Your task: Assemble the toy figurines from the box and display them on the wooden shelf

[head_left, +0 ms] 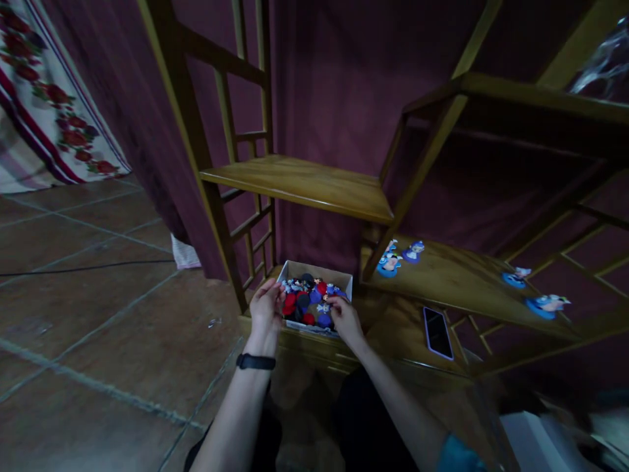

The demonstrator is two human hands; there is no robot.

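Observation:
A shallow cardboard box stands on the low shelf, filled with small toy figurines on red, blue and dark round bases. At the box's left side is my left hand, its fingers curled together by the rim; what they hold, if anything, is hidden. My right hand reaches over the right side of the box. Its thumb and fingers are pinched at a small figurine with white and blue parts, among the others. A dark band circles my left wrist.
A wooden shelf board juts out above the box. On the right shelf stand several figurines, among them a purple one and a blue-based one. A phone lies below them. A dark red curtain hangs behind.

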